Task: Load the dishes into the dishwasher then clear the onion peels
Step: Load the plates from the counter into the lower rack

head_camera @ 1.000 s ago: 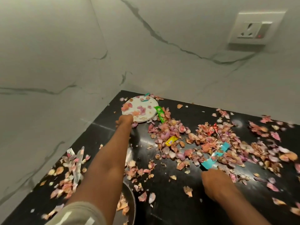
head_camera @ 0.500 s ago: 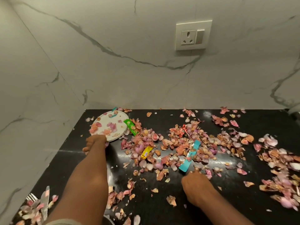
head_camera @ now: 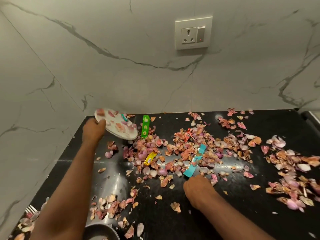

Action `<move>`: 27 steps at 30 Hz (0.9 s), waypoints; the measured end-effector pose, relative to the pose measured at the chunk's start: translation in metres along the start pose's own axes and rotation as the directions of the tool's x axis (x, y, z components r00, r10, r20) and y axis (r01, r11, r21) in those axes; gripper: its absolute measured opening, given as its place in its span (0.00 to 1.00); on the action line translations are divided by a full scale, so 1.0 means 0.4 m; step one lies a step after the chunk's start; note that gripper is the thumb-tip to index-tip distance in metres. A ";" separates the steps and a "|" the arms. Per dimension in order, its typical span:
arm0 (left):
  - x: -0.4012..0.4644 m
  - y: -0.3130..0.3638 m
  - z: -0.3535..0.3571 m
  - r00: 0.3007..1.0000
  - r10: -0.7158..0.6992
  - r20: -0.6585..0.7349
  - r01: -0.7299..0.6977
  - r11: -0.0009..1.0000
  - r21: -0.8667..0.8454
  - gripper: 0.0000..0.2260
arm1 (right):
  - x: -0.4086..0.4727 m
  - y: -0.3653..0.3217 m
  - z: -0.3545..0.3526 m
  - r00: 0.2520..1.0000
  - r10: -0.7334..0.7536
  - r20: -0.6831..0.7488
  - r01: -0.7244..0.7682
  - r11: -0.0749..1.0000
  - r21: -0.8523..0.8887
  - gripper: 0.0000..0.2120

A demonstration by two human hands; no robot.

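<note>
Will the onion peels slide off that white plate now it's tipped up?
Probably. The round white plate looks smooth and is tilted in the left hand, so the thin pink onion peels on it, likely very light, may slip off. Damp ones might cling.

Two hands over the black counter, the left hand (head_camera: pixel 93 130) and the right hand (head_camera: pixel 199 189). One white plate (head_camera: pixel 116 125), four wrappers: green (head_camera: pixel 145 126), yellow (head_camera: pixel 150 158), red (head_camera: pixel 189 135), teal (head_camera: pixel 194 161). One wall socket (head_camera: pixel 193 32), one dark pan (head_camera: pixel 101 232), and onion peels (head_camera: pixel 183 149) far too many to count.
</note>
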State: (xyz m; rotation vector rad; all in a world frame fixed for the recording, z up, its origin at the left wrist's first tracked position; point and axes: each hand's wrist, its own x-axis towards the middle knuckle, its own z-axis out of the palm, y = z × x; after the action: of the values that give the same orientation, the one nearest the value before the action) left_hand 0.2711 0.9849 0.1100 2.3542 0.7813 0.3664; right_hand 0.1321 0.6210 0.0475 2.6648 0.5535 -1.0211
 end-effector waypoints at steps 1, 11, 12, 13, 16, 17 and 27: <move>-0.004 0.023 -0.010 0.985 0.155 -0.073 -0.146 0.982 0.116 0.11 | -0.001 0.000 0.000 1.000 -0.004 0.004 0.004 1.000 0.001 0.18; -0.112 0.125 0.002 0.893 0.449 0.020 -0.414 0.804 0.426 0.07 | -0.038 0.038 0.013 0.995 -0.057 -0.081 0.060 0.998 0.036 0.16; -0.128 0.143 -0.007 0.863 0.504 -0.042 -0.448 0.799 0.401 0.06 | -0.043 0.053 0.017 0.994 -0.057 -0.097 0.066 0.994 0.088 0.15; -0.145 0.164 -0.016 0.821 0.563 -0.094 -0.491 0.781 0.387 0.05 | -0.051 0.072 0.022 0.993 -0.048 -0.112 0.067 0.982 0.175 0.15; -0.208 0.247 -0.037 0.662 0.706 -0.251 -0.649 0.708 0.278 0.05 | -0.074 0.152 0.043 0.983 0.014 -0.183 0.098 0.804 0.586 0.11; -0.239 0.277 -0.034 0.636 0.706 -0.312 -0.692 0.700 0.176 0.05 | -0.086 0.181 0.054 0.972 0.049 -0.230 0.134 0.688 0.713 0.09; -0.849 0.477 0.361 0.693 0.642 0.327 -0.127 0.556 -0.822 0.06 | -0.325 0.494 0.318 0.790 0.604 -0.106 0.552 -0.624 0.553 0.24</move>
State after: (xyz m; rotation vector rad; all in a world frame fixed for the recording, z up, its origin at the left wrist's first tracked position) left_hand 0.1507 0.5872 0.0996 1.6150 -0.2677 0.0624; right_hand 0.0523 0.3650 0.0592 4.4956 -2.3996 0.2363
